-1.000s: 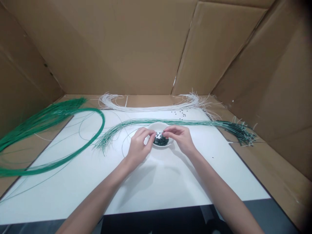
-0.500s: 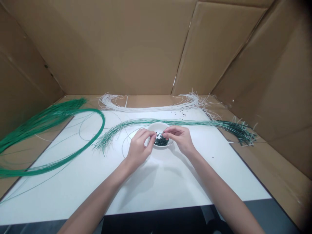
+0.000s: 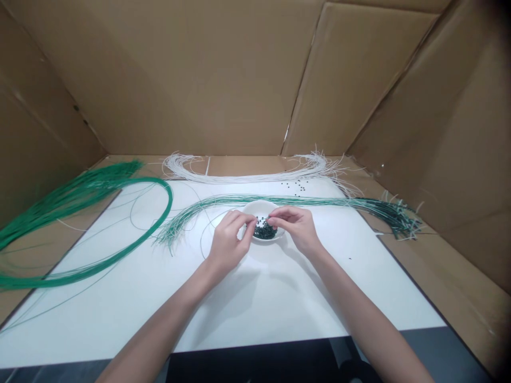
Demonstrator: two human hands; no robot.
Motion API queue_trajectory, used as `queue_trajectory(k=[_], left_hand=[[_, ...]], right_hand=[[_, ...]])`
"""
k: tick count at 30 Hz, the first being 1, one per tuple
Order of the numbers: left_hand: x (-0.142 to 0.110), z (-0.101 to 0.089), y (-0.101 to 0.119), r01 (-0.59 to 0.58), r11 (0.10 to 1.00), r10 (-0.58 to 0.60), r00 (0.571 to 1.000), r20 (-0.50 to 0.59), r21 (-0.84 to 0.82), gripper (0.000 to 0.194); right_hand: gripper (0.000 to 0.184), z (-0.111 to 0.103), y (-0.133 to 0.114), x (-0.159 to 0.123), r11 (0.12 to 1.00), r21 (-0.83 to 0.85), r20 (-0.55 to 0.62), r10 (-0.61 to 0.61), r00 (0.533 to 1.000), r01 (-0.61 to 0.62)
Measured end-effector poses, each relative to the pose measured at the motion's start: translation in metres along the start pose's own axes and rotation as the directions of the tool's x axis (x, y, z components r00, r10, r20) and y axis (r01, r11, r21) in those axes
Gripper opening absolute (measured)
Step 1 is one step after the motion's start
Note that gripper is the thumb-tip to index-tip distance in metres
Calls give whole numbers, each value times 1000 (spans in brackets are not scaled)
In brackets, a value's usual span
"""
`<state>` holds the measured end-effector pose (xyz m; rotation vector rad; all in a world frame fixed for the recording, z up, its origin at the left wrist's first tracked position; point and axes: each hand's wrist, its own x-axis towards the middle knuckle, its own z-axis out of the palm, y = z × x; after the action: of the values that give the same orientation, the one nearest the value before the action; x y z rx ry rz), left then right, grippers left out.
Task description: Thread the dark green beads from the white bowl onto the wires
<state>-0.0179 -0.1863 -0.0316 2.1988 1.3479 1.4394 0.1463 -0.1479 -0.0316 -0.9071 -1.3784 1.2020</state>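
Pinched narrow, the left hand (image 3: 230,239) and right hand (image 3: 298,227) are held over the white bowl (image 3: 259,206) of dark beads (image 3: 265,232), presumably so strays are caught, though anything gripped cannot be discerned.

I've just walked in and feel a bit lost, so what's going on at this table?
A person has both bare hands at a white bowl holding small dark pieces. The left hand and right hand each pinch thumb and finger together over it; whatever is between them is too small to make out. Green strands stretch across just behind the bowl, white strands lie farther back, and a bright green bundle lies off to the left.
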Motion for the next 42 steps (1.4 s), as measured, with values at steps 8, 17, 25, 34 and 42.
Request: queue_trajectory(k=[8, 17, 25, 34, 42], left_hand=[[1, 0, 0, -2, 1000, 2, 1000, 7, 23, 10], [-1, 0, -5, -102, 974, 94, 994, 50, 204, 12], [-1, 1, -8, -149, 962, 133, 988, 84, 231, 12], [-2, 3, -4, -109, 990, 103, 992, 66, 91, 11], [-3, 2, -4, -120, 989, 116, 992, 53, 82, 12]], right_hand=[[12, 0, 0, 0, 999, -34, -11, -8, 1000, 8], [7, -2, 0, -2, 876, -408, 84, -245, 966, 257], [9, -4, -1, -2, 787, -484, 215, -315, 924, 381], [8, -1, -2, -3, 913, -318, 192, -203, 960, 257], [8, -1, -1, -4, 923, -299, 172, -197, 965, 242]])
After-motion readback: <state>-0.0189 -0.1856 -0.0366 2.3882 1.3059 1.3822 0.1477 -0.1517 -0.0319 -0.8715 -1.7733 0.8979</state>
